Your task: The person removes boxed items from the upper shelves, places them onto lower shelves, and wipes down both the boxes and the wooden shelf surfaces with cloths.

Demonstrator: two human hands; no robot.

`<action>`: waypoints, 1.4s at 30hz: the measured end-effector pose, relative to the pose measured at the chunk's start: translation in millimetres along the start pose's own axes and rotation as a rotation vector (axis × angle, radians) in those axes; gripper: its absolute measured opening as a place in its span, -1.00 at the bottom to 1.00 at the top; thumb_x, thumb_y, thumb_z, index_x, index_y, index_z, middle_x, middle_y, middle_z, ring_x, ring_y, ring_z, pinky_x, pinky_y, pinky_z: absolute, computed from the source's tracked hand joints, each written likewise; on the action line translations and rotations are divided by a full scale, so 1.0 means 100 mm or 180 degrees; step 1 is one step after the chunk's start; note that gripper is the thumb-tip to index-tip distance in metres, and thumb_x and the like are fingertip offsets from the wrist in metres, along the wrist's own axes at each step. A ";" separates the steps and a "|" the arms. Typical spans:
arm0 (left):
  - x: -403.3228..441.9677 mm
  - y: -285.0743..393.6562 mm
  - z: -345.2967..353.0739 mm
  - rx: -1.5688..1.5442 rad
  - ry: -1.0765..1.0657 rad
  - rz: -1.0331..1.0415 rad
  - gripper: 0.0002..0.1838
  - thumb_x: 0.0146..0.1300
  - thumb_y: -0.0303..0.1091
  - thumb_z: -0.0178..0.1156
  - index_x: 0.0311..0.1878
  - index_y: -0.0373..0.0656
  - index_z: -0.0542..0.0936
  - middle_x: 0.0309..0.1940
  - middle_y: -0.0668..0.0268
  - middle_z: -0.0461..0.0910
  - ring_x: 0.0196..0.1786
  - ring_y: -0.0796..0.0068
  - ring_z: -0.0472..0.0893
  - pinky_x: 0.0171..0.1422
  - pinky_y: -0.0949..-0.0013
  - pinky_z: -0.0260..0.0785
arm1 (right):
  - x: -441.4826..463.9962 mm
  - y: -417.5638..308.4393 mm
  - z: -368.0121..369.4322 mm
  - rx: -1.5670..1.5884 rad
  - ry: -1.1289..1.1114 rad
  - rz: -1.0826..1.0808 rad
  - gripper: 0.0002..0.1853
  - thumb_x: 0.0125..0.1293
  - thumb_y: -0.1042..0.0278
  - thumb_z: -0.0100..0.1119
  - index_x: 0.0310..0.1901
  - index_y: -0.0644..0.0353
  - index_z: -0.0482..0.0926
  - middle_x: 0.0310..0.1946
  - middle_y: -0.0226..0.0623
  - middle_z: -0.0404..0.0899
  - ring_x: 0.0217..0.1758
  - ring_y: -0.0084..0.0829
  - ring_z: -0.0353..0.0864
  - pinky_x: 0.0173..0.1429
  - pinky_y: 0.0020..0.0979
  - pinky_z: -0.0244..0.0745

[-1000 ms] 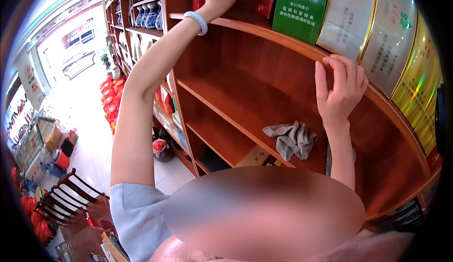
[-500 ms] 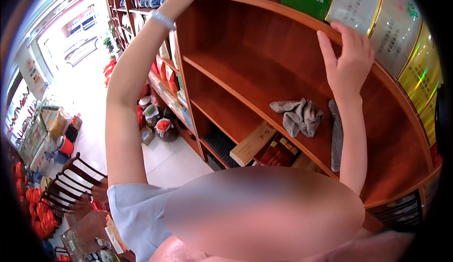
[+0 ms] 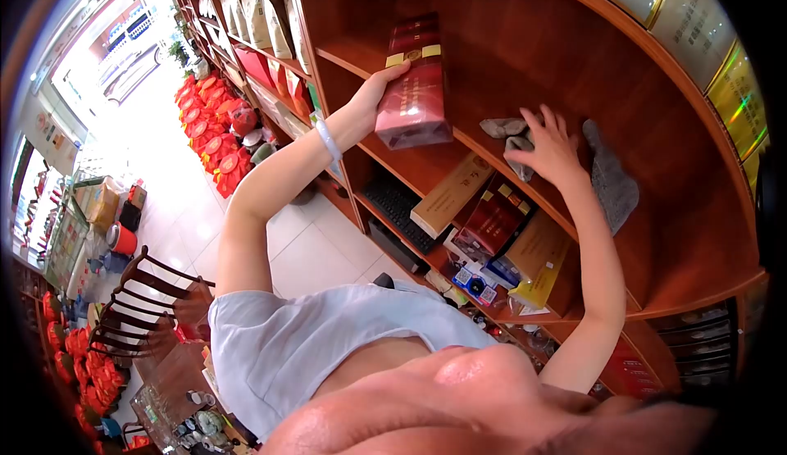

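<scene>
My left hand (image 3: pixel 379 101), with a pale bangle at the wrist, grips a dark red carton (image 3: pixel 414 86) with a gold band, held tilted in front of the shelves. Over a crumpled grey cloth (image 3: pixel 510 139) on the middle shelf (image 3: pixel 484 98) is my right hand (image 3: pixel 551 145), its fingers spread. Part of that cloth is hidden behind the hand, and I cannot tell whether they touch. A second, darker grey cloth (image 3: pixel 611 180) lies on the shelf just right of the hand.
On the lower shelves are a long tan box (image 3: pixel 452 194), another red box (image 3: pixel 496 217) and a black keyboard (image 3: pixel 402 213). Silver and gold packs (image 3: pixel 693 37) line the top shelf. Red bundles (image 3: pixel 215 131) stand on the floor, and a wooden chair (image 3: pixel 152 303) is at left.
My left hand has come down from the upper shelf area and now holds the red carton in view. My right hand has dropped from the top shelf edge to the grey cloth.
</scene>
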State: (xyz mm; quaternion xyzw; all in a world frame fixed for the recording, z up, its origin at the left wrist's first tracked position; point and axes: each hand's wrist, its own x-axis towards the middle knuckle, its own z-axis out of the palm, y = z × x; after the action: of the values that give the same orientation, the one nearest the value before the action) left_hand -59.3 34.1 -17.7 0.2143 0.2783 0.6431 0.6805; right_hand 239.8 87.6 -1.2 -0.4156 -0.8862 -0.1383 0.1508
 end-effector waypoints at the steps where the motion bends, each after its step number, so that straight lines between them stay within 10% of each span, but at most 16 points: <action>1: 0.06 0.01 0.02 -0.0008 -0.0030 0.0000 -0.67 0.28 -0.28 0.11 0.02 -0.29 0.44 -0.14 0.09 0.59 -0.12 0.21 0.62 0.00 0.20 0.53 | -0.02 0.12 0.13 -0.0028 0.0009 0.0010 -0.45 0.16 0.13 0.22 0.18 0.07 0.38 0.13 -0.09 0.31 0.30 -0.14 0.19 0.13 0.06 0.32; 5: 0.39 -0.04 0.11 0.0048 0.0055 -0.0016 -0.64 0.29 -0.31 0.11 0.07 -0.29 0.39 -0.04 0.07 0.54 -0.06 0.17 0.60 0.04 0.08 0.51 | -0.14 0.42 0.31 0.0440 0.0008 0.0384 -0.58 0.14 0.30 0.23 0.07 0.06 0.49 0.01 -0.26 0.45 0.11 -0.20 0.40 0.08 -0.26 0.40; 10: 0.70 -0.26 0.09 -0.0271 0.0042 -0.0090 -0.61 0.28 -0.31 0.11 0.12 -0.24 0.36 0.02 0.08 0.51 0.03 0.16 0.55 0.14 0.03 0.44 | -0.12 -0.26 -0.10 0.1274 0.2429 -0.0244 -0.66 -0.05 0.42 0.22 -0.14 0.04 0.57 -0.25 -0.33 0.52 -0.14 -0.25 0.49 -0.17 -0.27 0.48; 15: 0.76 -0.40 0.18 -0.0034 -0.0299 -0.0289 -0.59 0.29 -0.12 0.07 0.01 -0.28 0.48 -0.07 0.06 0.57 -0.04 0.13 0.57 0.13 0.04 0.42 | -0.18 -0.96 0.22 0.1010 0.1944 -0.1385 -0.70 -0.14 0.38 0.24 -0.26 0.04 0.56 -0.39 -0.40 0.40 -0.21 -0.36 0.44 -0.35 -0.40 0.43; 21: 0.44 0.09 0.16 0.0448 0.0101 0.0144 -0.63 0.20 -0.30 0.19 0.00 -0.31 0.44 -0.17 0.07 0.59 -0.20 0.18 0.64 -0.09 0.11 0.56 | -0.33 -0.06 -0.01 0.0770 0.2055 0.0061 -0.72 -0.02 0.38 0.23 -0.19 0.07 0.58 -0.34 -0.33 0.45 -0.17 -0.29 0.45 -0.29 -0.32 0.49; 27: 0.15 -0.14 0.34 0.0832 0.0130 0.0011 -0.63 0.20 -0.27 0.19 -0.02 -0.32 0.46 -0.25 0.14 0.60 -0.28 0.35 0.65 -0.19 0.29 0.58 | -0.08 0.74 -0.22 0.2524 -0.0319 0.1519 -0.34 0.18 -0.19 0.12 0.23 0.03 0.38 0.22 -0.06 0.33 0.28 -0.10 0.30 0.24 -0.12 0.30; 31: 0.08 -0.21 0.39 0.0784 0.0045 0.0146 -0.63 0.22 -0.26 0.17 -0.01 -0.32 0.44 -0.21 0.13 0.59 -0.25 0.33 0.64 -0.16 0.27 0.57 | -0.62 1.86 0.77 -0.0228 0.0368 0.1131 -0.42 0.25 -0.07 0.09 0.18 0.16 0.42 0.15 0.01 0.41 0.18 -0.03 0.42 0.25 -0.12 0.28; 35: 0.20 -0.23 0.31 -0.0279 -0.0147 0.0100 -0.64 0.26 -0.25 0.13 0.03 -0.27 0.40 -0.12 0.11 0.58 -0.11 0.20 0.62 0.01 0.12 0.52 | -0.59 1.62 0.62 0.2989 0.1660 0.2345 -0.57 0.32 0.06 0.06 -0.12 0.36 0.57 -0.14 -0.03 0.59 0.02 -0.23 0.55 0.09 -0.33 0.40; 37: 0.28 -0.27 0.32 -0.0631 -0.0157 0.0124 -0.65 0.28 -0.26 0.11 0.05 -0.24 0.40 -0.08 0.13 0.57 -0.05 0.19 0.60 0.08 0.08 0.48 | -0.43 0.54 -0.14 0.4388 0.1867 0.1803 -0.62 0.33 0.09 0.06 -0.12 0.32 0.49 -0.37 -0.21 0.60 -0.20 -0.48 0.55 -0.03 -0.40 0.42; 39: 0.35 -0.35 0.29 -0.0618 -0.0087 0.0161 -0.67 0.36 -0.23 0.00 0.08 -0.22 0.39 0.00 0.12 0.52 0.04 0.18 0.54 0.19 0.09 0.41 | -0.27 -0.29 -0.22 0.2839 0.2255 0.0702 -0.63 0.18 0.17 0.22 -0.08 0.23 0.48 -0.07 -0.10 0.52 0.03 -0.32 0.49 0.08 -0.21 0.39; 40: 0.48 -0.46 0.14 -0.0630 -0.0871 0.0188 -0.66 0.38 -0.21 -0.05 0.09 -0.22 0.39 0.05 0.13 0.49 0.08 0.20 0.51 0.25 0.12 0.35 | -0.21 -0.66 -0.27 0.1125 0.2517 -0.0553 -0.60 0.07 0.17 0.27 -0.10 0.21 0.51 0.03 -0.09 0.45 0.11 -0.23 0.42 0.18 -0.04 0.27; 42: 0.16 -0.56 0.04 -0.0189 -0.1733 0.0474 -0.62 0.42 -0.14 -0.16 0.11 -0.20 0.39 0.14 0.17 0.42 0.16 0.27 0.44 0.35 0.21 0.23 | -0.02 -1.23 -0.05 0.0614 0.2101 -0.0977 -0.62 0.16 0.17 0.17 -0.07 0.25 0.53 0.07 -0.20 0.45 0.19 -0.21 0.35 0.28 -0.09 0.13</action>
State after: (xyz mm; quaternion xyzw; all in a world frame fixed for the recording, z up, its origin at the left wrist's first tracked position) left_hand -14.0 45.2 -53.2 0.3789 0.0499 0.6179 0.6871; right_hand 146.4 8.8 -12.0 -0.1948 -0.8509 -0.2016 0.4443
